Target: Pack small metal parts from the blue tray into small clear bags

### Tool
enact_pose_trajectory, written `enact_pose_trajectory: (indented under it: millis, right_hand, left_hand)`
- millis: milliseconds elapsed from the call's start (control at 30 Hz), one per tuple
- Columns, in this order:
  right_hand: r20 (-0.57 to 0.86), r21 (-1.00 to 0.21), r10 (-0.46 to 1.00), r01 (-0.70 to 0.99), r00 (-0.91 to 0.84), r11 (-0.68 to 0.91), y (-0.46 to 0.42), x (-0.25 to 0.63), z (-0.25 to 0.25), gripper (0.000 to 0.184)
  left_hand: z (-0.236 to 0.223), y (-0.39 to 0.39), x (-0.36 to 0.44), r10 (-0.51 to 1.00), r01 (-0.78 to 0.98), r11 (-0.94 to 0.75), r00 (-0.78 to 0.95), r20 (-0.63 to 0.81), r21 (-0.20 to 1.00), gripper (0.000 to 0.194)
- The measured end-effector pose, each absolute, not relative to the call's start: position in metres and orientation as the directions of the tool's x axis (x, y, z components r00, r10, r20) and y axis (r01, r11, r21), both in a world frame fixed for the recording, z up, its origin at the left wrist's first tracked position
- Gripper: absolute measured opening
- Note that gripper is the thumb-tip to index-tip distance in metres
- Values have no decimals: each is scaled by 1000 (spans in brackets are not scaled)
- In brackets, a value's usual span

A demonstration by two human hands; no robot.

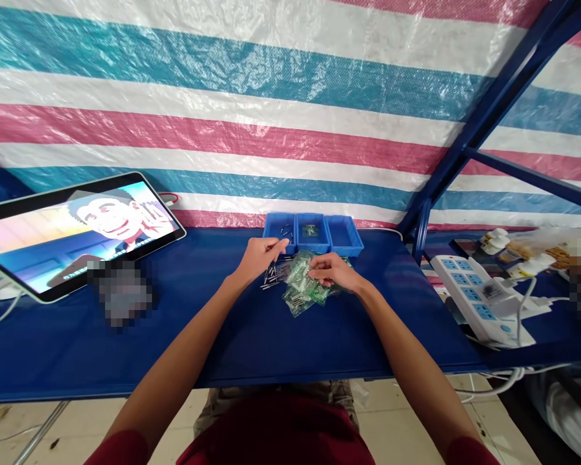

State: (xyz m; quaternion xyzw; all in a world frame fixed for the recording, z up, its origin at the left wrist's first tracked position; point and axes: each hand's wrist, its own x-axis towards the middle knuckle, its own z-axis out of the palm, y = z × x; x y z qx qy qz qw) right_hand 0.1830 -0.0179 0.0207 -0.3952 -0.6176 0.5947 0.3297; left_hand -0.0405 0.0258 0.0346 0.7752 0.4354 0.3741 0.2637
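Thumb and fingers of my left hand (261,258) are pinched together at the front of the left blue bin (272,225). What they hold, if anything, is too small to make out. Beneath that hand lie several thin metal pieces, like screws or pins (271,278), loose on the table. My right hand (336,270) is curled closed at a pile of small clear plastic bags with green printing (303,281), its fingertips gripping one bag. Some bags show slender metal pieces inside. A few small pieces sit in the left bin, and a green bag (310,230) lies in the middle bin (313,247).
The right blue bin (343,232) adjoins the other two at the back of the blue table (281,349). A tablet screen (82,232) leans at the left, near a blurred object (124,294). A white power strip (469,297) with cables stands right, past a blue metal frame (421,226).
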Motion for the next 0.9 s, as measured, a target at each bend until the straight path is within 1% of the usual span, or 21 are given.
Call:
enact_pose_trajectory:
  millis: [33,67,133,200,267,300,367,533,667,800,900]
  right_hand:
    - [-69,-997,896,65,-439,-45,-16,184,20,28]
    - [-54,-998,934,3,-352,-56,-14,184,19,28]
    - [-16,-987,993,-157,-113,-34,-10,185,17,30]
    - [-1,-964,997,-264,72,18,-7,184,15,42]
    - [10,-954,986,-294,167,59,-6,185,15,50]
    - [19,-954,981,-289,192,75,-6,185,15,51]
    - [32,-960,979,-267,203,87,-6,186,15,48]
    - [18,-981,994,-188,110,38,-6,183,13,36]
    - [30,-989,994,-141,106,45,-6,180,11,33]
    - [54,-993,992,-97,118,65,-6,180,11,30]
    - [64,-995,991,-74,116,72,-6,180,11,27]
  left_hand:
    - [34,29,-44,874,538,-485,310,373,690,48]
    - [33,32,-48,873,598,-486,303,382,638,48]
    - [33,37,-56,873,712,-479,326,363,513,48]
    - [33,40,-62,891,799,-444,345,295,406,45]
    - [32,41,-66,918,851,-394,343,201,346,40]
    - [32,41,-67,927,868,-373,339,158,328,37]
    - [30,42,-69,936,887,-352,342,88,299,32]
    - [22,44,-70,932,904,-345,362,-24,255,22]
    - [18,46,-70,912,870,-383,409,-23,311,11]
    - [14,47,-68,903,846,-395,429,-19,359,10]
    - [11,49,-67,891,819,-425,454,16,386,12]
